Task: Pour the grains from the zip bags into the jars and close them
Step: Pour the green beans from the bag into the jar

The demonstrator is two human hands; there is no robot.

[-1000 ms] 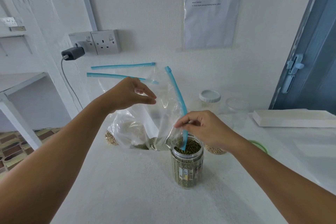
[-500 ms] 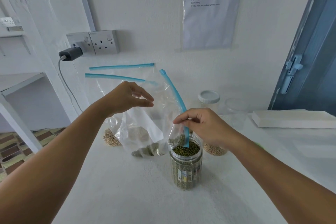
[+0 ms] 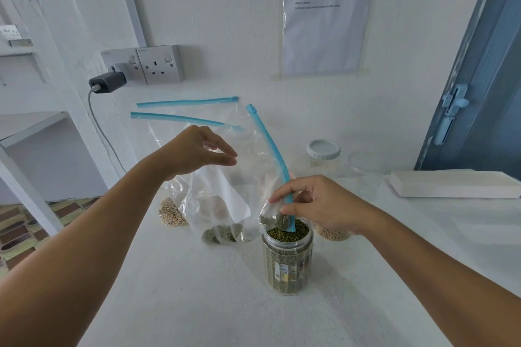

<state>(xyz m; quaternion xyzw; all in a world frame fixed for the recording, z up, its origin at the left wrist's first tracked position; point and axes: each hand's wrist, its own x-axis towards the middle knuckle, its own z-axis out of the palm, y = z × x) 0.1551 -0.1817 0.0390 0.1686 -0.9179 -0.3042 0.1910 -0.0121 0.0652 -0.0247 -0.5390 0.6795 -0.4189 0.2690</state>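
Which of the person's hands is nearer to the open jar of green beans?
The right. The right hand is just above the jar, pinching the bag at its rim. The left hand holds the bag's far corner, higher up and off to the left.

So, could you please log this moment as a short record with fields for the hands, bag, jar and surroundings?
left hand: pinches the upper part of the clear zip bag
right hand: pinches the bag's mouth by its blue zip strip, over the jar
jar: open, upright, green grains nearly to the rim
bag contents: a few green grains left in the lower folds
behind: white-lidded jar, two other zip bags with pale beans
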